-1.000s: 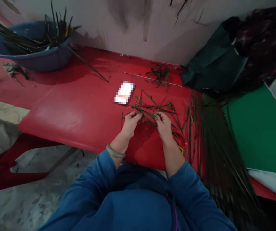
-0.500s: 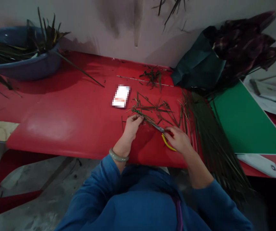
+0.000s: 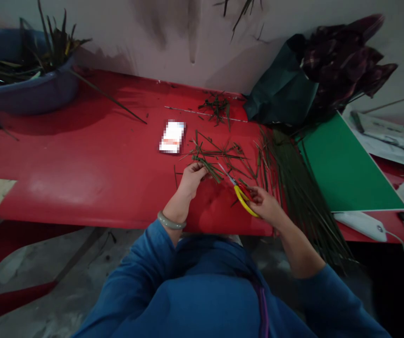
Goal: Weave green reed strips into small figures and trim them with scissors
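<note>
My left hand [image 3: 191, 179] is closed in a pinch on a small bundle of green leaf strips [image 3: 207, 165] lying on the red table [image 3: 92, 159]. My right hand [image 3: 266, 206] grips a pair of yellow-handled scissors [image 3: 239, 193]; their blades point up and left toward the bundle. Both sleeves are blue, and a pale bangle [image 3: 171, 221] sits on my left wrist.
Loose leaf scraps [image 3: 230, 155] litter the table. A long sheaf of green strips [image 3: 300, 197] hangs over the front edge at right. A blue basin [image 3: 26, 89] with leaves stands far left. Also here: a small white card [image 3: 172, 136], a green board [image 3: 343, 173], dark bags [image 3: 314, 84].
My right hand let go of the leaf bundle, moved right, and picked up the yellow scissors, which now point at the bundle. My left hand stayed on the strips.
</note>
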`<state>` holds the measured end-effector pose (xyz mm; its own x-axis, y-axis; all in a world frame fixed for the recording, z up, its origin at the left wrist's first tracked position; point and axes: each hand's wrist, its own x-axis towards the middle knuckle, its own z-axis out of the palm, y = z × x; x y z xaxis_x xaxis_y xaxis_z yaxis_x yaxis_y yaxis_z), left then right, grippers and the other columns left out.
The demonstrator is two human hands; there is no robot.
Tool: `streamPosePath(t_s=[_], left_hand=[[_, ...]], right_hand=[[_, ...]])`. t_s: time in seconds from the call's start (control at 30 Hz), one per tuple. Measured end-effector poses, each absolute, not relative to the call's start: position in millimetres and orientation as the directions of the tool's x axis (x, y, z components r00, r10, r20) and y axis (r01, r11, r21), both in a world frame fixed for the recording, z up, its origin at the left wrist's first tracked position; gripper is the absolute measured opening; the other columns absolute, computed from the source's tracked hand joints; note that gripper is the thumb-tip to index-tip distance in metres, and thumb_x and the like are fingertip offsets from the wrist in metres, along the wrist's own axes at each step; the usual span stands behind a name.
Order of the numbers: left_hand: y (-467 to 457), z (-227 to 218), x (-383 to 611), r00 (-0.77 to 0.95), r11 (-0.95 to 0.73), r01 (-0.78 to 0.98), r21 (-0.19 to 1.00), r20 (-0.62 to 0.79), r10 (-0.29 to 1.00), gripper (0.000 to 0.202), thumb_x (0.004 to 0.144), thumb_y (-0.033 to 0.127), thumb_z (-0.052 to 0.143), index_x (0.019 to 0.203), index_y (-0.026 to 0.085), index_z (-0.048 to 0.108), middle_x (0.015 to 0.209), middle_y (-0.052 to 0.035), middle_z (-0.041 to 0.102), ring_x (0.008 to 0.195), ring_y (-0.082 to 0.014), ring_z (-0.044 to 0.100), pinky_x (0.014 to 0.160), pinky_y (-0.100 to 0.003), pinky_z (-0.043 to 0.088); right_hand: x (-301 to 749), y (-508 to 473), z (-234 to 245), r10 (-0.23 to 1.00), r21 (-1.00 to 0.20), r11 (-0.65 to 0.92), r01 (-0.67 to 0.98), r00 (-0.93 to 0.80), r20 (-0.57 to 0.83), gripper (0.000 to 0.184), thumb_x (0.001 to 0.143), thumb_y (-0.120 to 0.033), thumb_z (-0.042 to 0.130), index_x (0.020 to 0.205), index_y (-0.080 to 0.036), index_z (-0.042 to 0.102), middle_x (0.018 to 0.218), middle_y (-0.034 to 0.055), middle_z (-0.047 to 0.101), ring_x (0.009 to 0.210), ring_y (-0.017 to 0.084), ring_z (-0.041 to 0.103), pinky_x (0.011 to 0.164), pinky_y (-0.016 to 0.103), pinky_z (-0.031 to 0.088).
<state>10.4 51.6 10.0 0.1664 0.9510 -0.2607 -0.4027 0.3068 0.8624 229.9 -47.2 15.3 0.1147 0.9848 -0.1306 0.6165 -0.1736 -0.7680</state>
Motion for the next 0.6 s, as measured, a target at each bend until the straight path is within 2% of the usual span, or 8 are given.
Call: streamPosePath(t_s=[0.1,0.17,0.27,0.37,0.47,0.6], left_hand=[[51.9,10.3,9.9,0.165,0.328,-0.452,0.83,-0.283,0.945,0.017,0.056,0.024,0.066,0.063,0.016,0.053,0.054,0.0043,0.054,0.046,-0.0047,0.048,0.046,-0.019,0.032],[52.3,10.7,9.5,0.168,0.344,-0.478,0.808,-0.3,0.939,0.018,0.056,0.024,0.067,0.064,0.016,0.052,0.053,0.0049,0.053,0.046,-0.0045,0.048,0.047,-0.018,0.033],[53.7,10.6,8.8,0.175,0.37,-0.5,0.783,-0.327,0.929,0.02,0.056,0.025,0.068,0.065,0.016,0.052,0.053,0.005,0.053,0.047,-0.0048,0.05,0.047,-0.018,0.034],[55.6,9.5,8.2,0.185,0.383,-0.517,0.766,-0.337,0.923,0.021,0.057,0.026,0.068,0.065,0.016,0.052,0.054,0.0043,0.055,0.047,-0.0052,0.05,0.047,-0.018,0.035],[56.1,9.6,7.3,0.2,0.38,-0.537,0.753,-0.324,0.925,0.02,0.059,0.026,0.067,0.066,0.015,0.052,0.057,0.003,0.057,0.047,-0.0053,0.05,0.046,-0.019,0.035],[54.5,12.4,6.5,0.189,0.362,-0.545,0.756,-0.31,0.932,0.017,0.06,0.024,0.066,0.065,0.016,0.052,0.053,0.0041,0.054,0.046,-0.0052,0.049,0.046,-0.019,0.035]], right_hand=[[231.9,-60.6,25.0,0.965,-0.905,-0.205,0.373,0.229,-0.125,0.05,0.063,-0.033,0.062,0.109,-0.022,0.047,0.081,0.0029,0.059,0.059,0.013,0.057,0.049,0.026,0.049],[232.6,-68.3,33.3,0.961,-0.906,-0.221,0.361,0.239,-0.139,0.062,0.063,-0.036,0.064,0.119,-0.023,0.04,0.076,-0.0003,0.056,0.049,0.01,0.051,0.042,0.024,0.046],[232.1,-73.2,43.4,0.979,-0.785,-0.19,0.59,0.172,-0.108,0.058,0.07,-0.037,0.06,0.122,-0.021,0.04,0.075,0.0,0.058,0.057,0.013,0.056,0.055,0.029,0.051],[230.1,-72.6,49.3,0.996,-0.587,-0.084,0.806,0.074,-0.04,0.049,0.074,-0.033,0.054,0.121,-0.022,0.044,0.095,0.0062,0.061,0.08,0.019,0.062,0.073,0.033,0.05],[226.7,-72.3,52.5,0.998,-0.467,-0.02,0.884,-0.011,-0.064,0.049,0.073,-0.035,0.056,0.119,-0.021,0.047,0.107,0.0096,0.06,0.088,0.022,0.062,0.075,0.033,0.051],[220.9,-73.9,53.0,0.989,-0.39,-0.034,0.92,-0.025,-0.145,0.052,0.069,-0.042,0.06,0.117,-0.024,0.049,0.106,0.0083,0.061,0.079,0.02,0.064,0.071,0.033,0.052]])
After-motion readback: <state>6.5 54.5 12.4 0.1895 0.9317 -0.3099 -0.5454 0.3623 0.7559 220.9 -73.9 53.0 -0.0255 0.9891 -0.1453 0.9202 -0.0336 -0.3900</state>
